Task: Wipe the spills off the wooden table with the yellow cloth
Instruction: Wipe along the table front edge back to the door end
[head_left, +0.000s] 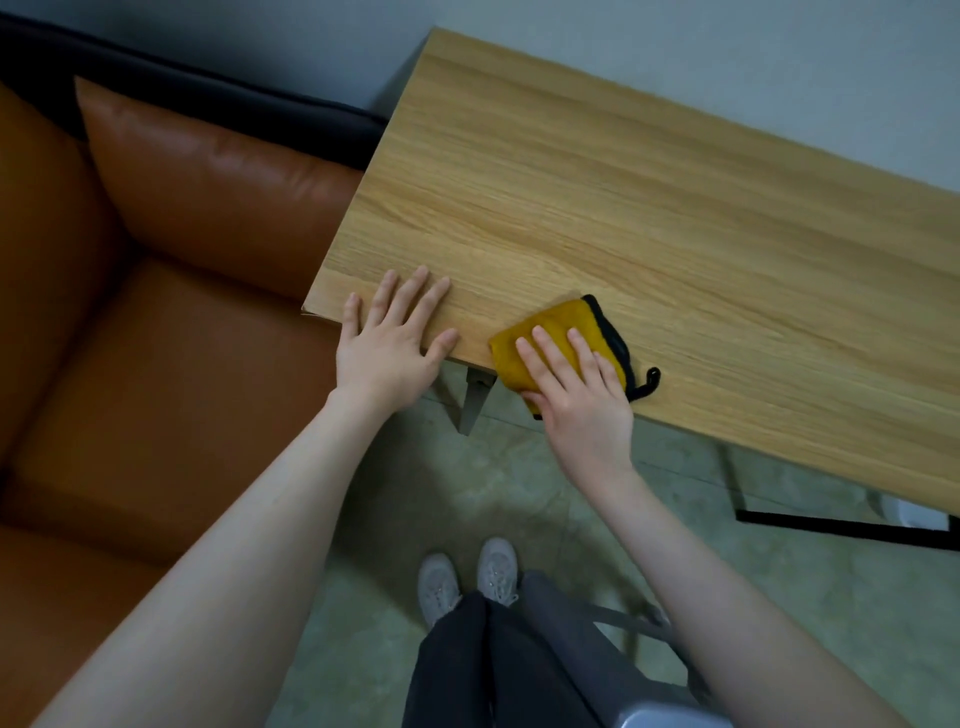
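A folded yellow cloth (558, 327) with black trim and a black loop lies at the near edge of the wooden table (649, 208), partly hanging over the edge. My right hand (582, 395) presses flat on the cloth, fingers on top and thumb under its near side. My left hand (389, 348) rests flat with fingers spread on the table's near left corner, holding nothing. I see no clear spill on the wood.
An orange-brown leather sofa (156, 312) stands right against the table's left end. Below the tabletop are metal table legs (472, 400) and a black frame bar (841, 527). My legs and grey shoes (467, 577) stand on the greenish floor.
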